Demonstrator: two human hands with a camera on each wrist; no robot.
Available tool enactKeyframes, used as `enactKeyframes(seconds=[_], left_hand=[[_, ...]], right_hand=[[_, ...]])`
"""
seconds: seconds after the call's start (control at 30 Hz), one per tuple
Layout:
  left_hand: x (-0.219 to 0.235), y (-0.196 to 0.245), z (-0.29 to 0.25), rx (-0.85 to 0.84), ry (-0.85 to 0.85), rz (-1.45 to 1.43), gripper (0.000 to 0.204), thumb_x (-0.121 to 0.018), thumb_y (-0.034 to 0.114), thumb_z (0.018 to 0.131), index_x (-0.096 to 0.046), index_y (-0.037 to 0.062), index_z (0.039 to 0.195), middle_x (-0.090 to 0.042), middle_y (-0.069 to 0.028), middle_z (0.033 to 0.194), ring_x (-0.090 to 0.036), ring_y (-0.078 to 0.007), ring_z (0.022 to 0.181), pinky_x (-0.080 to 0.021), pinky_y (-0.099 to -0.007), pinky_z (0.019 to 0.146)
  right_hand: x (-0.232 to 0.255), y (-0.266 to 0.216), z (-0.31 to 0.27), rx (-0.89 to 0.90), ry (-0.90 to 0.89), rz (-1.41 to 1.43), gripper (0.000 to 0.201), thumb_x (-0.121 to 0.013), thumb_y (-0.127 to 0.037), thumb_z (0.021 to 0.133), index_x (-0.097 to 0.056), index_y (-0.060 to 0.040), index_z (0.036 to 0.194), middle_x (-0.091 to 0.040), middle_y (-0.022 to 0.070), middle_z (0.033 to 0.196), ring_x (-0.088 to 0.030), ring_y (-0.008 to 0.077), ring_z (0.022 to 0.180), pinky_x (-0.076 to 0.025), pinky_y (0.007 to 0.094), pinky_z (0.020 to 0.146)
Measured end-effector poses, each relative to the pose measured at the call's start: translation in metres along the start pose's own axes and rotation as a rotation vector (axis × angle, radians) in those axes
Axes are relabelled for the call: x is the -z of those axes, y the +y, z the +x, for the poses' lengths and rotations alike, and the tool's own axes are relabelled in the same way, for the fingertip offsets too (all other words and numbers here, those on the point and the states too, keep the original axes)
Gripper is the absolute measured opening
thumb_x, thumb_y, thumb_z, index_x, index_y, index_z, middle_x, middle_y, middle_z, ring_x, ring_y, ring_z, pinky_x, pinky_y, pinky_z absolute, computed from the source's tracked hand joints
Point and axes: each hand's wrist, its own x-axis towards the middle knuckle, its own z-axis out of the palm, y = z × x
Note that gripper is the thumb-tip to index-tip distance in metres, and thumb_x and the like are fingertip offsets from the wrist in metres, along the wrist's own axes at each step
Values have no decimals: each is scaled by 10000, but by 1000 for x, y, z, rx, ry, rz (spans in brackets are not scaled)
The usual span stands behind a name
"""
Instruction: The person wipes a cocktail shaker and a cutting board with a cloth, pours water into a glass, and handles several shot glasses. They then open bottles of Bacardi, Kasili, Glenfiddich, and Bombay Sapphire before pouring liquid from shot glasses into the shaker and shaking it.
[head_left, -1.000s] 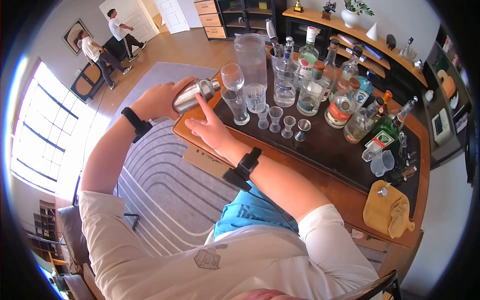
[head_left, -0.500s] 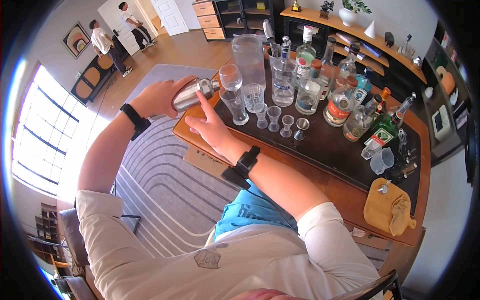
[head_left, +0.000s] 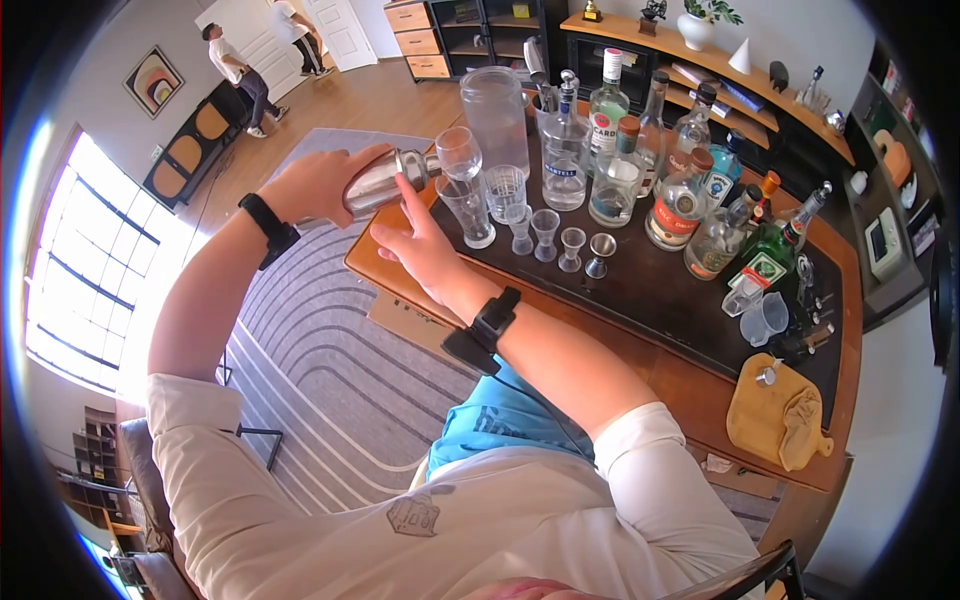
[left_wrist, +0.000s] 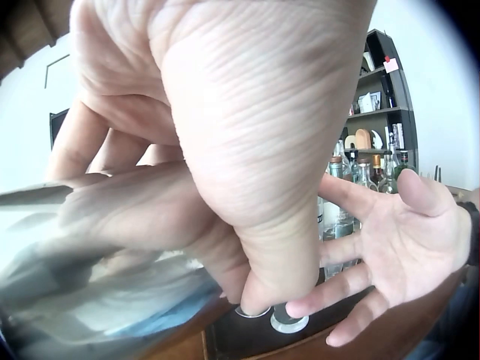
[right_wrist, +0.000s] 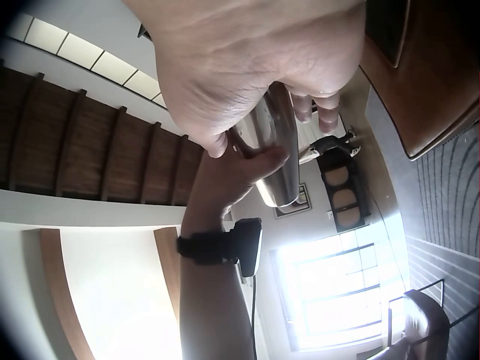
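In the head view my left hand [head_left: 325, 187] grips a metal cocktail shaker [head_left: 372, 190], its fingers and thumb wrapped round the body. The shaker lies tipped over on its side, with its narrow top toward the glasses and overlapping a round clear glass [head_left: 458, 153]. My right hand [head_left: 425, 250] is spread beside the shaker, fingers straight, the fingertips at its upper part. The left wrist view shows that right palm [left_wrist: 412, 244] facing the camera. Just past the shaker stands a tall clear glass [head_left: 468, 215]. In the right wrist view the shaker's base [right_wrist: 281, 187] points away from the right hand.
A cut-glass tumbler [head_left: 505, 195], small shot glasses [head_left: 545, 235] and a metal jigger [head_left: 598, 255] stand along the table's near side. Behind are a large jar [head_left: 495, 120] and several liquor bottles [head_left: 610, 110]. At the right lies a wooden board [head_left: 765, 410] with a cloth.
The shaker has come slightly nearer the round glass in the head view, still tipped in my left hand. My right hand keeps its spread pose. Two people in the background have walked.
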Motion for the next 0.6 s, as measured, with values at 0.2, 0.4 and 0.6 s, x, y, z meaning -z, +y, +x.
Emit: enactKeyframes(seconds=[0.2, 0.4, 0.6], left_hand=[[6, 3, -2, -3, 9, 29, 1200, -904, 248, 584, -350, 327, 1646, -709, -174, 1037, -704, -423, 955, -565, -484, 799], [15, 4, -7, -21, 40, 37, 1191, -890, 244, 586, -352, 328, 1645, -711, -166, 1024, -709, -415, 937, -569, -484, 776], [18, 3, -8, -27, 59, 53, 1179, -889, 241, 590, -360, 318, 1642, -711, -165, 1012, -710, -413, 931, -571, -483, 781]], right_hand=[[-2, -3, 0, 11, -9, 6, 975, -721, -209, 1030, -61, -242, 1747, -1, 309, 1766, -594, 191, 1306, -531, 359, 1032], [-11, -8, -1, 71, 27, 54, 949, -714, -125, 1022, -102, -184, 1745, -615, 63, 1258, -551, 94, 914, -502, 288, 821], [-17, -14, -2, 79, 24, 119, 950, -706, -104, 1016, -100, -167, 1744, -558, 81, 1392, -568, 97, 966, -513, 292, 844]])
